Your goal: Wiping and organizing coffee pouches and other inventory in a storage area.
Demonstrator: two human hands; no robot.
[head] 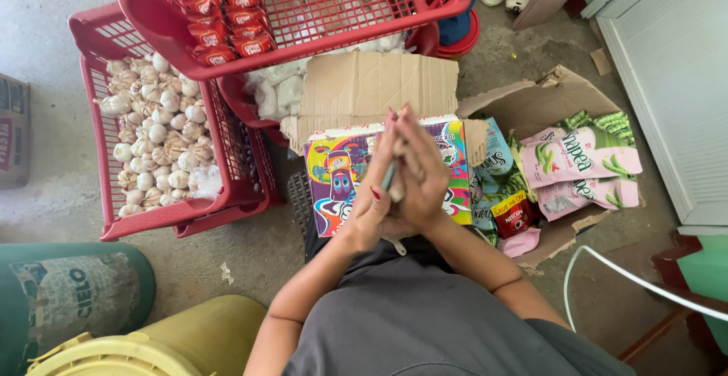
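Fingers (400, 129) of both hands are pressed flat together, palms facing, and between them I see a thin green stick-like thing (389, 175); what it is I cannot tell. My left hand (377, 194) and right hand (423, 182) hover over a colourful printed box (337, 179). Just right of it lies an open carton of snack packets (580, 160). Farther left, a red basket of garlic bulbs (155, 137) sits on the floor.

Red snack packets (224, 12) fill the far red basket's left end. A bright multicoloured box (341, 179) stands centre; blue bags (494, 165) just right; pink-and-green pouches (588, 165) farther right; a labelled cardboard carton (11, 129) far left
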